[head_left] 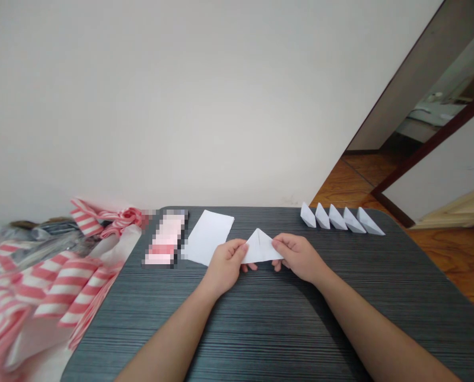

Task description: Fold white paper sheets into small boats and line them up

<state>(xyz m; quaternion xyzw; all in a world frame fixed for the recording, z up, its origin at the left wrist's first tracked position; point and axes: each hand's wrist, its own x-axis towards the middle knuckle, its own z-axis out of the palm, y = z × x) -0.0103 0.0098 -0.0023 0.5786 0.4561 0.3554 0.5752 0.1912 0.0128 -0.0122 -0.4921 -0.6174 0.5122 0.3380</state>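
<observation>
A white folded paper (260,247), shaped like a triangle with its point away from me, is held up above the dark table. My left hand (227,262) pinches its left corner between thumb and fingers. At the right corner, my right hand (298,254) grips it the same way, thumb on top. A crease runs down from the paper's peak. Beyond my left hand lie white paper sheets (209,236), flat on the table. Several folded paper boats (336,217) stand in a row at the far right.
A pixelated phone-like object (166,239) lies at the table's (253,329) back left. Red-and-white striped cloth (62,281) is heaped beside the table's left edge. A pale wall (221,106) rises behind the table. Wooden floor (352,175) shows at the right.
</observation>
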